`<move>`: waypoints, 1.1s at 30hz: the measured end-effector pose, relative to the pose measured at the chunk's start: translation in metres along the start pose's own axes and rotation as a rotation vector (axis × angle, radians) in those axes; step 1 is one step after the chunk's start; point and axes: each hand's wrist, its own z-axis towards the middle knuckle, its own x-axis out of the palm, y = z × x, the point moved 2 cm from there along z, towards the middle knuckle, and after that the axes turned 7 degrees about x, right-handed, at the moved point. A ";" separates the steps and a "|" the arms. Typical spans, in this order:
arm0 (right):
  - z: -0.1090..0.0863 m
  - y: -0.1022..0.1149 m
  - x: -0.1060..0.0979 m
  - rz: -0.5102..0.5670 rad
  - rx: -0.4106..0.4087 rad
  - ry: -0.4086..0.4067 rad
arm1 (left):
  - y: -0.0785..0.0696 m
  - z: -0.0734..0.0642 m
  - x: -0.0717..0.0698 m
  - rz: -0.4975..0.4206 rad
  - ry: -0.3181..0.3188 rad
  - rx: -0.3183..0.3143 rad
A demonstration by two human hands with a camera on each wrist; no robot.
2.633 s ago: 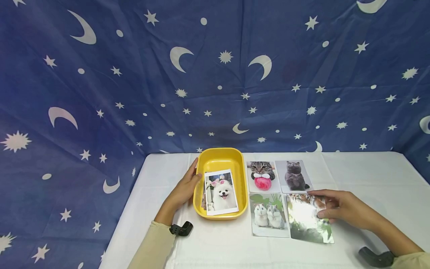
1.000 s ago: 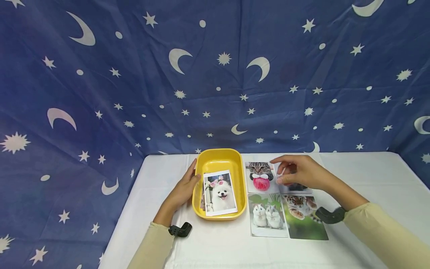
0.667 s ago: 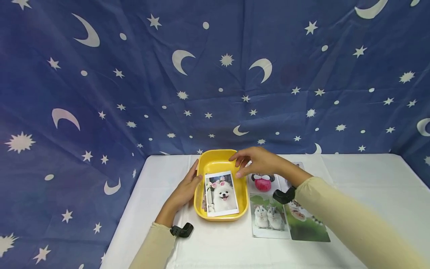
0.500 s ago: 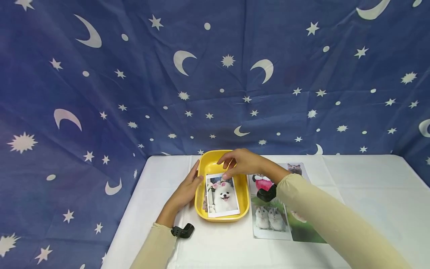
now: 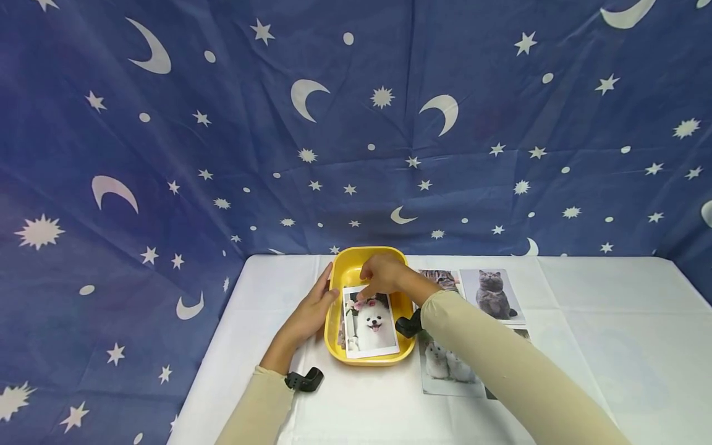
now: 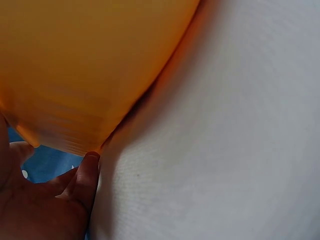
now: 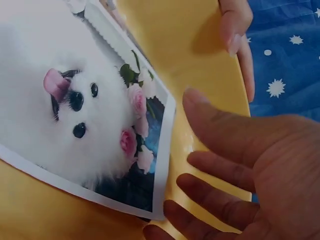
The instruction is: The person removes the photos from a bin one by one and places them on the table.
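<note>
Yellow tray [image 5: 369, 362] at the table's [image 5: 589, 346] far edge, toward the left corner: the left hand [image 5: 313, 307] grips its rim, thumb inside, fingers outside, probably to steady it. The right hand [image 5: 384, 272] hangs loosely spread, holding nothing, by the far end of the dog photo [image 5: 374, 332] inside, where bare floor leaves finger room. Animal cards [image 5: 491, 300] lie flat rightward, perhaps so each picture shows.

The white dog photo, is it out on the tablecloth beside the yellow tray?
No, the white dog photo lies inside the yellow tray.
</note>
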 end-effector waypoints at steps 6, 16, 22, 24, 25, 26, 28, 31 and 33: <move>-0.003 0.000 0.001 -0.019 0.084 -0.051 | 0.000 0.000 0.001 -0.018 0.010 0.009; -0.025 0.003 -0.005 0.013 -0.036 -0.153 | -0.007 0.001 -0.001 -0.018 0.027 -0.017; -0.044 -0.003 -0.001 0.163 -0.113 -0.142 | -0.029 -0.007 -0.003 -0.012 0.061 -0.017; -0.050 -0.005 0.001 0.181 -0.137 -0.134 | -0.035 -0.010 -0.003 -0.011 0.061 -0.014; -0.053 -0.005 0.002 0.183 -0.154 -0.127 | -0.037 -0.011 -0.003 -0.014 0.059 -0.012; -0.056 -0.006 0.003 0.178 -0.173 -0.119 | -0.038 -0.012 -0.004 -0.020 0.059 -0.010; -0.061 -0.006 0.004 0.166 -0.205 -0.094 | -0.038 -0.012 -0.004 -0.029 0.057 -0.010; -0.068 -0.006 0.007 0.168 -0.235 -0.024 | -0.026 -0.008 -0.003 -0.033 0.049 -0.011; -0.073 -0.006 0.009 0.183 -0.236 0.032 | -0.015 -0.004 -0.002 -0.027 0.038 -0.009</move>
